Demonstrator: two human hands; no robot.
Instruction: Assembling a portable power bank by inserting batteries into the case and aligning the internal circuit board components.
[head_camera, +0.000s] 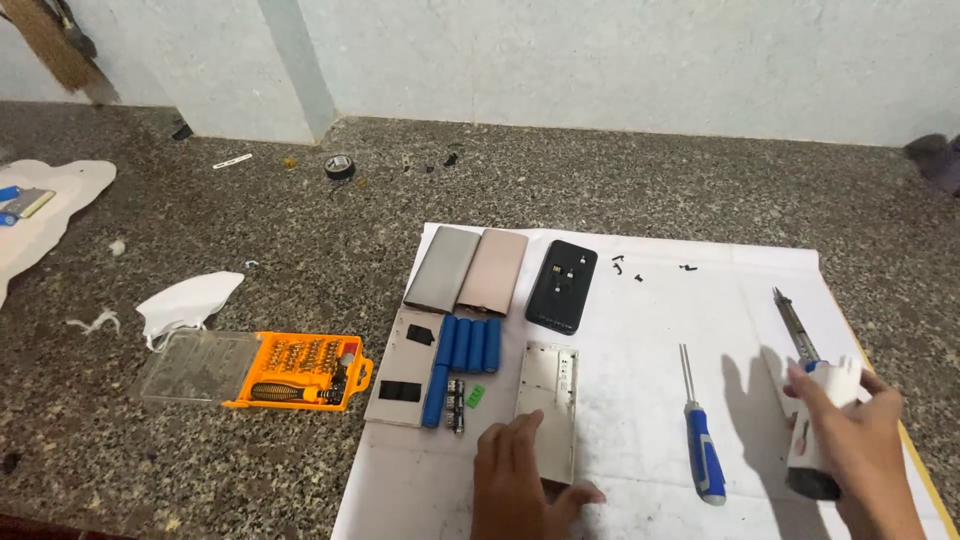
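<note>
The right hand (850, 440) is gripping a white soldering tool (815, 400) with a dark base and a long metal tip, holding it tilted above the right part of the white sheet (640, 330). The left hand (520, 485) is lying open, fingers spread, pressing on the lower end of a pale metal plate (550, 400) on the sheet. Between the hands, a blue-handled fork-tipped tool (700, 440) is lying on the sheet. Just left of the plate, a row of blue battery cells (465, 350) is sitting on an opened casing (400, 375), with a small green piece (475, 395) beside them. Above these, a grey case (443, 268), a pinkish case (492, 270) and a black case (562, 285) are lying side by side. Further left, on the speckled tabletop (300, 260), an orange screwdriver bit set (300, 372) is lying open near a white face mask (188, 300).
</note>
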